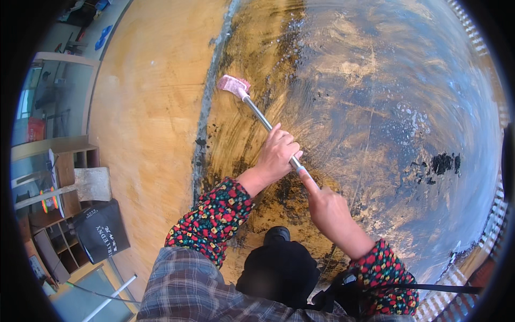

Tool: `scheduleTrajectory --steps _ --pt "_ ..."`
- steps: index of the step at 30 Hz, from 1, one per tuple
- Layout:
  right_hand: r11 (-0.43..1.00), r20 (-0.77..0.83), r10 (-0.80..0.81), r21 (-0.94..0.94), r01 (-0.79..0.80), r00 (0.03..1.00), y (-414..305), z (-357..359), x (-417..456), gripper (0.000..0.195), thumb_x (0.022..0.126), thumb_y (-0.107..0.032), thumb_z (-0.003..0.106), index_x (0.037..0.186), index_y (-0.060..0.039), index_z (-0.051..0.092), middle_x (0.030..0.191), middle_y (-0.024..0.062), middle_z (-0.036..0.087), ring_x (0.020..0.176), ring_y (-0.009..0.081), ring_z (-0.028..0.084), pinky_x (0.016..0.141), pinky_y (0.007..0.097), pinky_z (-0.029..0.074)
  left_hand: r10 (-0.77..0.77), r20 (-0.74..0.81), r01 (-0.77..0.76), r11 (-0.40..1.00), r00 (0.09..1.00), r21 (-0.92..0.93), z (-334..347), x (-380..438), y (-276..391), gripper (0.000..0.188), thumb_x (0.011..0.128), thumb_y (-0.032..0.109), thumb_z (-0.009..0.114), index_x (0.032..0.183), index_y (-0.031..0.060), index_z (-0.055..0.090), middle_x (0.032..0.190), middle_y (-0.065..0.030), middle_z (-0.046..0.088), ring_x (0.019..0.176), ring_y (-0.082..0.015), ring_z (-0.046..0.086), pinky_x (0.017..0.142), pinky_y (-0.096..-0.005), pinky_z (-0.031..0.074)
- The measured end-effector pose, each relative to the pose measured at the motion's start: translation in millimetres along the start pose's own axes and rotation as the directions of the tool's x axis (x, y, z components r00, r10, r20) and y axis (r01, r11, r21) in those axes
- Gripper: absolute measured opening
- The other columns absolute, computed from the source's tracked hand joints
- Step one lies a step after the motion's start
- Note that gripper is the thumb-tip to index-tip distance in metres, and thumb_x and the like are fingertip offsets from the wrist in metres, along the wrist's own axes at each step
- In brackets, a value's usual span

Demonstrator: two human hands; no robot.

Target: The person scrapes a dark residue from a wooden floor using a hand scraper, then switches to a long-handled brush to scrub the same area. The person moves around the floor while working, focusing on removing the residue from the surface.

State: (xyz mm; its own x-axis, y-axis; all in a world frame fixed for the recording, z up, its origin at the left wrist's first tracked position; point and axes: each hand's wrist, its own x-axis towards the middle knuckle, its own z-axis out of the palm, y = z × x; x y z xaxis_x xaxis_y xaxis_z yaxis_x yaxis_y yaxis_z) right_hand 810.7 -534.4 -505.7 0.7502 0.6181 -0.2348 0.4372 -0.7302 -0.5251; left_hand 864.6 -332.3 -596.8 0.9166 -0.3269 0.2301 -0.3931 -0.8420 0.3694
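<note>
A scrub brush with a pink and white head and a metal pole slants across the middle of the view. My left hand is closed round the middle of its pole. Nearer the pole's end, my right hand grips it, with one finger laid along the shaft. The brush head rests on the wet, dark-stained floor, just right of a grey strip. Dark smears and whitish suds cover much of the floor. Both forearms wear flowered sleeves.
At the left stand a wooden shelf unit, a flat metal blade on a long handle, a dark bag and a glass door. A white pole lies lower left. Black clumps are at the right. My shoe is on the floor.
</note>
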Motion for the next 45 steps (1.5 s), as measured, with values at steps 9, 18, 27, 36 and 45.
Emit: scheduleTrajectory --steps 9,18,27,36,45 --pt "0.995 -0.189 0.091 0.049 -0.083 0.978 -7.9 -39.3 150.4 0.059 0.088 0.004 0.046 0.144 -0.0141 0.041 0.074 0.0198 0.067 0.065 0.0382 0.066 0.059 0.0486 0.054 -0.109 -0.054 0.116 0.984 0.993 0.137 -35.7 106.8 -96.2 0.022 0.095 0.019 0.059 0.077 0.0058 0.063 0.1 -0.0161 0.06 0.103 -0.0324 0.053 0.105 -0.0493 0.04" --pt "0.966 0.055 0.127 0.219 -0.136 0.99 7.2 -4.8 50.4 0.039 0.095 0.0 0.047 0.133 -0.0081 0.048 0.058 0.0084 0.058 0.043 0.0166 0.054 0.037 0.0308 0.043 -0.102 0.02 0.102 0.995 0.995 0.003 4.7 14.9 -36.8 0.034 0.1 0.016 0.052 0.067 0.0086 0.057 0.082 -0.0121 0.06 0.1 -0.0292 0.059 0.109 -0.0517 0.041" --pt "0.967 -0.117 0.157 0.22 -0.128 0.981 22.8 -3.1 17.3 0.042 0.098 -0.003 0.045 0.139 -0.009 0.04 0.064 0.0165 0.062 0.046 0.0293 0.06 0.038 0.042 0.05 -0.066 0.048 0.059 0.988 0.997 0.146 27.8 38.7 -11.2 0.019 0.098 0.024 0.057 0.095 0.005 0.062 0.118 -0.0156 0.063 0.139 -0.0347 0.044 0.121 -0.0571 0.023" --pt "0.94 -0.205 0.31 0.215 -0.266 0.928 58.8 -18.0 37.4 0.043 0.096 -0.004 0.049 0.137 -0.013 0.046 0.062 0.0188 0.06 0.054 0.0363 0.063 0.05 0.0485 0.051 -0.137 0.108 0.132 0.99 0.985 0.05 36.3 105.6 11.9 0.015 0.1 0.016 0.052 0.095 0.0063 0.063 0.132 -0.0171 0.058 0.145 -0.0367 0.034 0.124 -0.0535 0.016" --pt "0.933 -0.032 0.24 0.283 -0.222 0.97 45.9 -4.1 -116.2 0.054 0.097 -0.002 0.049 0.148 -0.0116 0.039 0.061 0.0141 0.058 0.048 0.0285 0.061 0.041 0.0426 0.05 0.09 0.268 -0.07 0.994 0.959 -0.083 36.9 7.9 98.6 0.024 0.098 0.023 0.059 0.082 0.0048 0.057 0.093 -0.0144 0.063 0.107 -0.0296 0.062 0.117 -0.0569 0.032"
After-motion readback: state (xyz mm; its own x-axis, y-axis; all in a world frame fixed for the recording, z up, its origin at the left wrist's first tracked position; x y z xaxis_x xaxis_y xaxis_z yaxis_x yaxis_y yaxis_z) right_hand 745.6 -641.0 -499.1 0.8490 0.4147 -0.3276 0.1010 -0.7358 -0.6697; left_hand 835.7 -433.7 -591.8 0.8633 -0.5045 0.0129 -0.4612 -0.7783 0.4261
